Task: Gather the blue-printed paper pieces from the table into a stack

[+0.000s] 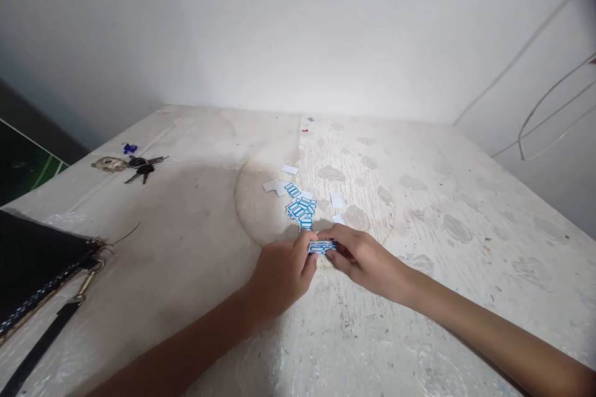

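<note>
A small stack of blue-and-white cards [322, 247] is held between both hands just above the table. My left hand [286, 267] is closed, its thumb and fingers gripping the stack's left end. On the other end, the fingers of my right hand [365, 254] pinch the cards. Just beyond my hands lies a loose pile of similar cards [300, 206], blue-printed faces up and overlapping. Several pieces around it show plain white, such as a blank card [289, 170] behind the pile and another white card [336, 200] to its right.
The pale, stained table [195, 248] reaches back to a white wall [279, 43]. At the left lie a bunch of keys [142, 166] and a small blue object [130, 148]. A black bag [41, 267] with a strap sits at the left edge. Cables [535, 118] hang at the right.
</note>
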`<state>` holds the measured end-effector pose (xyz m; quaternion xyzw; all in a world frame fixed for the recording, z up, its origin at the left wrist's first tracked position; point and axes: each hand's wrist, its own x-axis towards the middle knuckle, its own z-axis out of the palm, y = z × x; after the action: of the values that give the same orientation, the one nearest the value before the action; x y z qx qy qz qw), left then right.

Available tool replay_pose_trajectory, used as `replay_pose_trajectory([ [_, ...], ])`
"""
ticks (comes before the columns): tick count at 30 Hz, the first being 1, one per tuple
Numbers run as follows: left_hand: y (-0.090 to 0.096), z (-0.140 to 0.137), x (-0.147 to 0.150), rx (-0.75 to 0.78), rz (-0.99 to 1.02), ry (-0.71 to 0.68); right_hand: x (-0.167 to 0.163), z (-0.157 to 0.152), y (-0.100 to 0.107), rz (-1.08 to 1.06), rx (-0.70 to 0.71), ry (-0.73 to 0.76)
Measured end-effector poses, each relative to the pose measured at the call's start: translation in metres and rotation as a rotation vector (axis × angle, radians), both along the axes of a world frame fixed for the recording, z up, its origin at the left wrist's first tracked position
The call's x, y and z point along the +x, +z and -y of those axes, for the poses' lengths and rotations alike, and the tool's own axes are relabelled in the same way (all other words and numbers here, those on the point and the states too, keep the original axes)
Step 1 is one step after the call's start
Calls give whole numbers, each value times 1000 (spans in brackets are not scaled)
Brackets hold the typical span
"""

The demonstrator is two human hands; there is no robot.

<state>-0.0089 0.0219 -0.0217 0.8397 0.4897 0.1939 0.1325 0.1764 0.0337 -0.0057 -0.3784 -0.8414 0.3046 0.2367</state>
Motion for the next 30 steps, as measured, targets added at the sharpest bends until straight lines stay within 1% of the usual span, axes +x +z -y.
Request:
replay_pose_trajectory([
  [5,-3,4,2,30,39,-31,-2,3,2,3,-35,-7],
  [9,-1,4,2,32,10,-51,-3,3,-1,16,-28,-41],
  [12,-1,3,2,105,-56,-63,-3,4,-3,24,-15,-66],
  [16,-7,2,5,233,-186,-70,-3,5,-2,41,3,-53],
  [21,-11,3,10,313,-313,-42,-6,6,-1,71,7,-55],
  [24,-10,4,12,311,-359,-34,-6,6,1,89,7,-46],
  [27,-9,5,11,289,-357,-43,-1,4,5,57,-33,-6],
  [28,-9,5,11,285,-353,-46,1,2,6,31,-42,-11],
  [30,-9,4,11,276,-352,-47,5,-5,6,-20,-36,-70],
])
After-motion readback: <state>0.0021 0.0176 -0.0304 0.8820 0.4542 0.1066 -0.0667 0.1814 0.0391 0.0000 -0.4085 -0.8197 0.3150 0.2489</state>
